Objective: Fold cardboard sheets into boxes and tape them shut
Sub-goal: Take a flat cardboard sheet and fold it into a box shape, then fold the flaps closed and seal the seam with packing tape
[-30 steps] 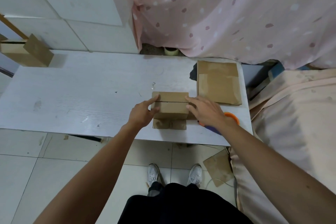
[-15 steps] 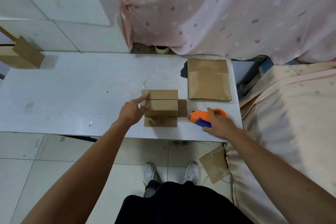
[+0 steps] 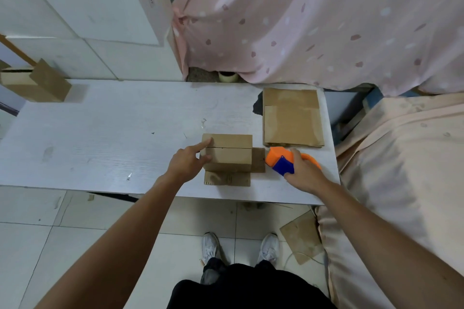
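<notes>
Right hand off box, now gripping tape dispenser | left hand index still pressing its top

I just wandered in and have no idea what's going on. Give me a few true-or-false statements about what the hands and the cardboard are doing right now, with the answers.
1. The right hand grips an orange and blue tape dispenser. True.
2. The left hand holds a pair of scissors. False: it rests on the folded box, with its index finger on the top flaps.
3. The tape dispenser is to the right of the box. True.
4. The flat cardboard sheets lie to the left of the box. False: they lie to its right, farther back on the table.
</notes>
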